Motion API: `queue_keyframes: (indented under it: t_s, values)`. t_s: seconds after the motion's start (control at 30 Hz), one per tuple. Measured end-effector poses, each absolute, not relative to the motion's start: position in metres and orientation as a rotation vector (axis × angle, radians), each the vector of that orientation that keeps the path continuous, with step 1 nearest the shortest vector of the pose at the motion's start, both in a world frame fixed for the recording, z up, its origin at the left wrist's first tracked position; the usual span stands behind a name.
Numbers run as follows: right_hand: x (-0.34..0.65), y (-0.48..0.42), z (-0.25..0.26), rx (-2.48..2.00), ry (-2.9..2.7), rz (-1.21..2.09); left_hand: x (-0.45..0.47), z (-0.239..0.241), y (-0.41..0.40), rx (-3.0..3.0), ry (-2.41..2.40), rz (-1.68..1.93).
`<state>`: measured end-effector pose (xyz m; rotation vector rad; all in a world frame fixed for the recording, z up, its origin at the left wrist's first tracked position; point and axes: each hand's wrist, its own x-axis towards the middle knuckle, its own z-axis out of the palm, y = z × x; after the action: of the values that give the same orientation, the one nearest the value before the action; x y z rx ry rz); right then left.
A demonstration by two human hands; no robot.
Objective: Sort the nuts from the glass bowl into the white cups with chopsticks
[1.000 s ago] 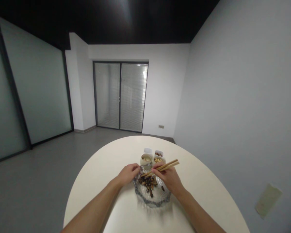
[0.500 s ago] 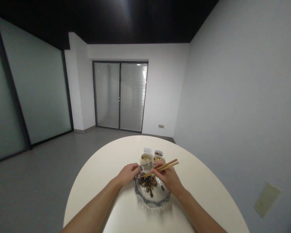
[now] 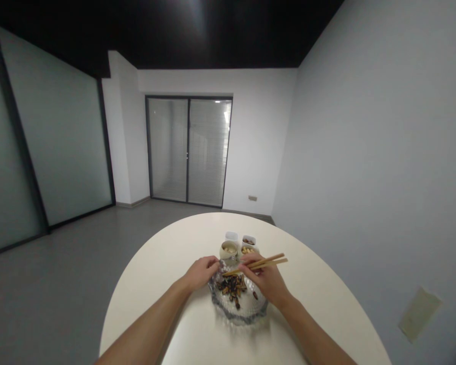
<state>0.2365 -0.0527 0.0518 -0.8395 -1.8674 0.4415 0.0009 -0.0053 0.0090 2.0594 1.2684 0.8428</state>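
Note:
My right hand [image 3: 265, 280] is closed round a pair of wooden chopsticks [image 3: 274, 260]. Their tips point left, over the far part of a clear glass dish with a scalloped rim [image 3: 238, 320]. In the dish lies a heap of dark brown and tan dried pieces [image 3: 232, 290], too small to name surely. One dark piece [image 3: 255, 295] sits apart at the right. With fingers and thumb, my left hand [image 3: 202, 272] grips the dish's far left rim. Whether the chopstick tips pinch anything is too small to tell.
Behind the dish stand a round cream bowl [image 3: 224, 252] with pale pieces, another container with pale yellow pieces [image 3: 248, 250], a small white tub of dark pieces [image 3: 249, 240] and a white tub [image 3: 231, 235]. All rest on a round white table [image 3: 155, 268]. A wall rises to the right.
The chopsticks have tilted flatter, and their back ends have shifted right and slightly down. My left hand keeps its place on the dish.

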Motion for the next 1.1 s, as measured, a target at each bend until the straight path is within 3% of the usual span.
queue_keyframes:
  t_s: [0.47,0.77,1.1]
  values:
    - [0.247,-0.019,0.081,-0.823,-1.672,0.242,-0.002,0.008,-0.005,2.032,1.266,0.851]
    - [0.24,0.031,0.079,-0.868,-1.774,0.172,-0.001,0.013,-0.004,2.072,1.278,0.833]
    - [0.247,0.029,0.078,-0.921,-1.828,0.109,-0.002,0.013,-0.007,2.056,1.276,0.84]
